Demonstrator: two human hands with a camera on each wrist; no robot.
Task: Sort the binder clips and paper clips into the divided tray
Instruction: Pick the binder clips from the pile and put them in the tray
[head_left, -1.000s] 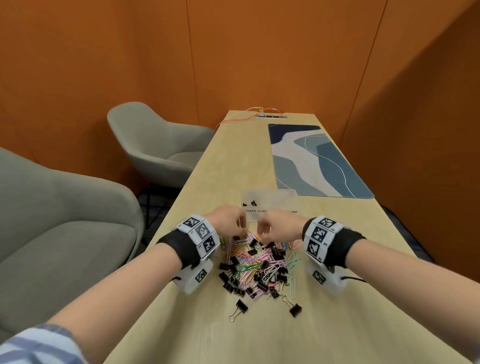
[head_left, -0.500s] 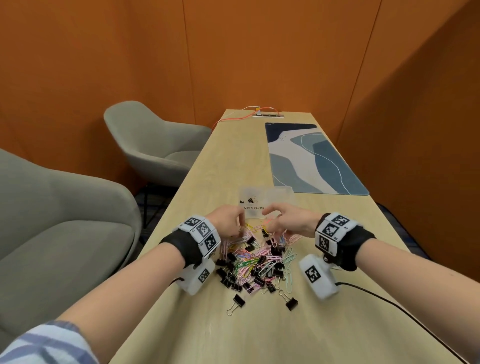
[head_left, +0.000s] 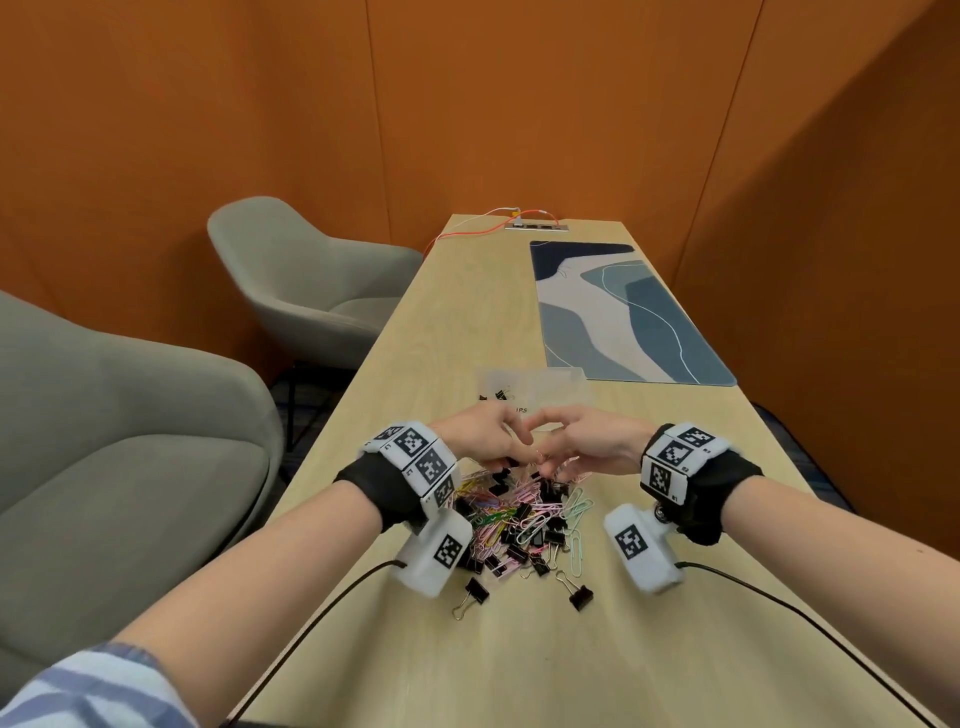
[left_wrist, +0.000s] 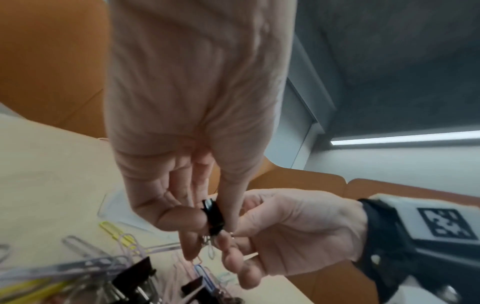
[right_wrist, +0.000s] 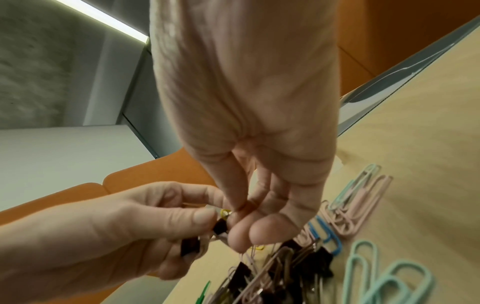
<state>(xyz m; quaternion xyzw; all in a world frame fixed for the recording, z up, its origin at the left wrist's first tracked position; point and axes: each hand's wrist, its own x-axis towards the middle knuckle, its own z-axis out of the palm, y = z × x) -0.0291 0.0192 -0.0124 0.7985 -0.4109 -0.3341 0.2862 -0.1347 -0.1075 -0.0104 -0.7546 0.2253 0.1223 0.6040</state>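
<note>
A mixed pile (head_left: 519, 519) of black binder clips and coloured paper clips lies on the wooden table. Beyond it stands the clear divided tray (head_left: 558, 387), with a few binder clips (head_left: 497, 395) in its left compartment. Both hands meet just above the pile's far edge. My left hand (head_left: 522, 451) pinches a black binder clip (left_wrist: 213, 217) between thumb and forefinger. My right hand (head_left: 548, 458) touches it fingertip to fingertip and pinches a thin paper clip (left_wrist: 207, 244) that hangs tangled on that binder clip. The binder clip (right_wrist: 221, 225) also shows in the right wrist view.
A blue patterned desk mat (head_left: 618, 317) lies beyond the tray at the right. Two loose binder clips (head_left: 475, 592) (head_left: 579, 597) sit in front of the pile. Grey armchairs (head_left: 306, 291) stand along the table's left side. Black cables (head_left: 332, 608) trail from both wrists.
The right hand has moved left to meet the left hand. Both hands have risen a little off the pile with the binder clip between them.
</note>
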